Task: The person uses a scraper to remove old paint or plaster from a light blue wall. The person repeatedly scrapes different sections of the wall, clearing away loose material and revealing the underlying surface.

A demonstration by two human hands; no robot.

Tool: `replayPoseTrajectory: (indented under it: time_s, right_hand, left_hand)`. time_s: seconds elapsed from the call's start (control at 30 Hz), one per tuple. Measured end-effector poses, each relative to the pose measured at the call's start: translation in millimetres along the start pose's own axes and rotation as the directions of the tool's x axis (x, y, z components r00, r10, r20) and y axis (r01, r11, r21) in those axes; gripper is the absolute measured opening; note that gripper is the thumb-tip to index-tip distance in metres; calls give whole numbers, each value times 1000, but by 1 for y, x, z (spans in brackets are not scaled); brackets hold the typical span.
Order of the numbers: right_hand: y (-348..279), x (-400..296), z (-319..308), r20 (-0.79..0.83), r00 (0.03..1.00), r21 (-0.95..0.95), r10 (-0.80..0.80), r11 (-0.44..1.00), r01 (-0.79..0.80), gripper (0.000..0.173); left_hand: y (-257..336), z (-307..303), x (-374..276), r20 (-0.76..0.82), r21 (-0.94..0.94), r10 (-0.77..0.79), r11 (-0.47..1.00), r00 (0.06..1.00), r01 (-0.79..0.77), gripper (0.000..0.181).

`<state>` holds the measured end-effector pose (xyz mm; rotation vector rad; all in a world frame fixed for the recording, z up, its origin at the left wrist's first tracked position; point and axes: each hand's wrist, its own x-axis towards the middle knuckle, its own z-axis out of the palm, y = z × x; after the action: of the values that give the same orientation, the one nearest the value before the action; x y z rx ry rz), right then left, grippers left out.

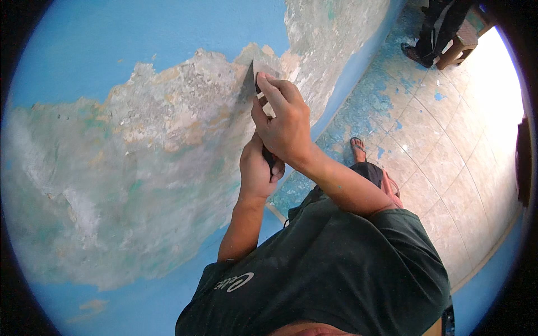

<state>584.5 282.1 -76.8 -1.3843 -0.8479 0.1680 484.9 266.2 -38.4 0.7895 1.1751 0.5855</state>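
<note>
A scraper with a wide metal blade and a dark handle is at the wall before me. My left hand is wrapped around the handle. Higher up, my right hand pinches the tool close to the blade, its fingertips on the metal. The blade's far corner lies by a patch of bare plaster, just below the ragged edge of the blue paint. A dark shadow falls beside the blade. Whether the blade's edge touches the plaster cannot be told.
Blue paint flakes and dust litter the tiled floor along the wall. At the far right, another person's leg in dark trousers is beside a brown plastic stool. My sandalled foot stands near the wall.
</note>
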Motion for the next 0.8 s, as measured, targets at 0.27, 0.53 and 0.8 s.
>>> replayPoseTrajectory:
  time_s: [0.27, 0.53, 0.8]
  right_hand:
    - [5, 14, -3, -79, 990, -96, -117, 989, 109, 42]
    - [3, 28, -11, -84, 994, -83, -75, 994, 68, 39]
    - [2, 27, -6, -87, 994, -73, -71, 995, 65, 37]
  left_hand:
    - [6, 14, 1, 5, 84, 20, 996, 1000, -20, 36]
    - [8, 28, 4, 22, 88, 31, 996, 999, -33, 37]
    - [0, 25, 4, -34, -15, 25, 1000, 999, -26, 37]
